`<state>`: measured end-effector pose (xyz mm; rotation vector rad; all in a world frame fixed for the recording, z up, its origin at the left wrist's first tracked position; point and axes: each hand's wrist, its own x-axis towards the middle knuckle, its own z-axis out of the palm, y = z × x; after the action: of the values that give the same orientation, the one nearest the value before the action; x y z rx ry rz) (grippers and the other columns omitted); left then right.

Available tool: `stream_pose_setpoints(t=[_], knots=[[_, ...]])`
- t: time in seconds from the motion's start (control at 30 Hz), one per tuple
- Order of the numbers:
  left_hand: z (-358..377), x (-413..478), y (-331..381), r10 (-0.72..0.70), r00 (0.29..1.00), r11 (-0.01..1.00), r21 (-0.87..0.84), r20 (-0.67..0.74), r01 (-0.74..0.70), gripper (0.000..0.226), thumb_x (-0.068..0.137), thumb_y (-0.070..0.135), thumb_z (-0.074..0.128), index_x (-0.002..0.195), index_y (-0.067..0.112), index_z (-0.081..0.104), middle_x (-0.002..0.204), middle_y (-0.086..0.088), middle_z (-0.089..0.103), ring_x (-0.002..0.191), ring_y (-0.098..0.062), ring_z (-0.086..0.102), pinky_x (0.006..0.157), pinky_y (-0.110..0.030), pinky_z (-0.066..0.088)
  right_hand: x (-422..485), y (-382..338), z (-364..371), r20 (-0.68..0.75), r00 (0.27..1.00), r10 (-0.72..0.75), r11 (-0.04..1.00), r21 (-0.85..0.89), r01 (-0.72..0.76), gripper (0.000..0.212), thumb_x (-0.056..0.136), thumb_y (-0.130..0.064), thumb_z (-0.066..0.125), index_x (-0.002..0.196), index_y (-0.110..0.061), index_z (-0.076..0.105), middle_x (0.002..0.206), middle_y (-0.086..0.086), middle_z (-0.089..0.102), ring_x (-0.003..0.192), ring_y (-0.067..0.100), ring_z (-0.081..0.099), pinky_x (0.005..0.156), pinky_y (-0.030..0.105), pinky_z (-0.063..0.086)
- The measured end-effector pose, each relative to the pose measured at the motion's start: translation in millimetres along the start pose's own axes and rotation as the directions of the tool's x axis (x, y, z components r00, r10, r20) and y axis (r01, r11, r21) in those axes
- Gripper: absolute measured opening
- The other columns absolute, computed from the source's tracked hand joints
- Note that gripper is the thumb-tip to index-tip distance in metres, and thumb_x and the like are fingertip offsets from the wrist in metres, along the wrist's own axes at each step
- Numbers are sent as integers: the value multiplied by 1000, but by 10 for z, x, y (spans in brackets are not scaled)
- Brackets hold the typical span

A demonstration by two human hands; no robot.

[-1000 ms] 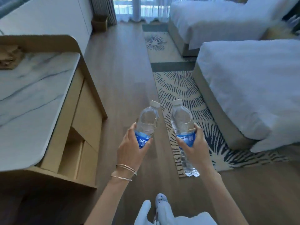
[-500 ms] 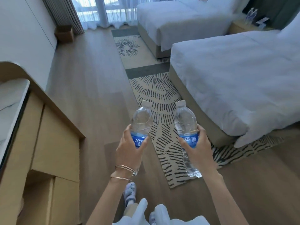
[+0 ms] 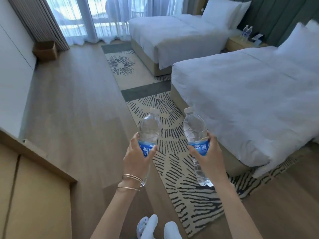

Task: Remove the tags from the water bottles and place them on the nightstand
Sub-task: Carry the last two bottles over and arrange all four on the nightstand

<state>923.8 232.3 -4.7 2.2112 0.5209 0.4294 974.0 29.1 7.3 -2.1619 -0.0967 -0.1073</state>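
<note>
HOTEL ROOM, LOWER CENTRE OF FRAME: I have the left hand (image 3: 136, 157) wrapped round the blue label of a clear plastic water bottle with a white cap (image 3: 148, 130). The right hand (image 3: 210, 156) is curled the same way round the blue label band of a second clear plastic water bottle (image 3: 194, 128). Both bottles are held cap-up and slightly tilted, apart from each other, above the cream rug with dark radiating strokes (image 3: 174, 168). I can make out no tag on either neck.

The pale wooden nightstand (image 3: 236, 44) stands at the upper right of the frame, between the far white-sheeted bed (image 3: 172, 31) and the near white-sheeted bed (image 3: 241, 100), well apart from the hands. Two more small clear bottles (image 3: 247, 31) stand on it.

My read on handling: both held bottles look full, so fairly heavy for their size. Their thin walls would dent under a hard squeeze, and the smooth plastic could slip. The labelled waist gives the surest hold. Any tag I would expect at the neck, below the cap, so one hand would have to be freed to work it off.
</note>
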Motion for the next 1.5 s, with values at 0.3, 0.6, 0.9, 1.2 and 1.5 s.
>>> stream_pose_setpoints(t=[0.3, 0.6, 0.9, 1.2, 1.5], knots=[[-19, 1013, -279, -13, 1000, 1000, 0, 4, 13, 72, 80, 39, 66, 138, 8, 35, 126, -10, 55, 109, -27, 56, 80, -26, 37, 679, -184, 683, 21, 998, 65, 997, 51, -66, 66, 77, -29, 73, 131, -18, 38, 109, -3, 50, 84, 4, 58, 61, 13, 51], [475, 2038, -415, -81, 995, 995, 65, 54, 78, 74, 82, 45, 62, 139, 10, 32, 131, -9, 52, 115, -26, 54, 86, -35, 45, 1804, 10, 1132, 56, 996, 74, 997, -21, -73, 72, 75, -39, 73, 134, -20, 35, 116, -2, 50, 93, 9, 57, 68, 20, 50], [967, 3563, -45, -80, 997, 994, 71, 16, 78, 75, 80, 48, 62, 139, 13, 32, 129, -7, 53, 111, -25, 56, 86, -38, 48, 3631, -128, 1294, 72, 997, -18, 996, -84, 24, 73, 77, -42, 70, 136, -22, 31, 120, -4, 50, 100, 13, 57, 75, 32, 55], [1402, 4484, 75, -113, 993, 991, 79, 38, 110, 72, 82, 45, 61, 139, 10, 32, 128, -9, 53, 110, -25, 55, 85, -34, 47, 4670, -15, 1533, 103, 994, 38, 999, -43, -33, 75, 76, -45, 70, 136, -25, 30, 122, -5, 49, 102, 13, 57, 76, 32, 56], [1732, 5722, -68, -97, 989, 992, 88, 112, 88, 72, 83, 46, 60, 139, 11, 31, 129, -7, 52, 113, -23, 53, 85, -36, 46, 5687, -17, 2009, 75, 991, 107, 994, -10, -106, 72, 75, -42, 72, 134, -24, 34, 119, -5, 49, 102, 12, 55, 71, 21, 50]])
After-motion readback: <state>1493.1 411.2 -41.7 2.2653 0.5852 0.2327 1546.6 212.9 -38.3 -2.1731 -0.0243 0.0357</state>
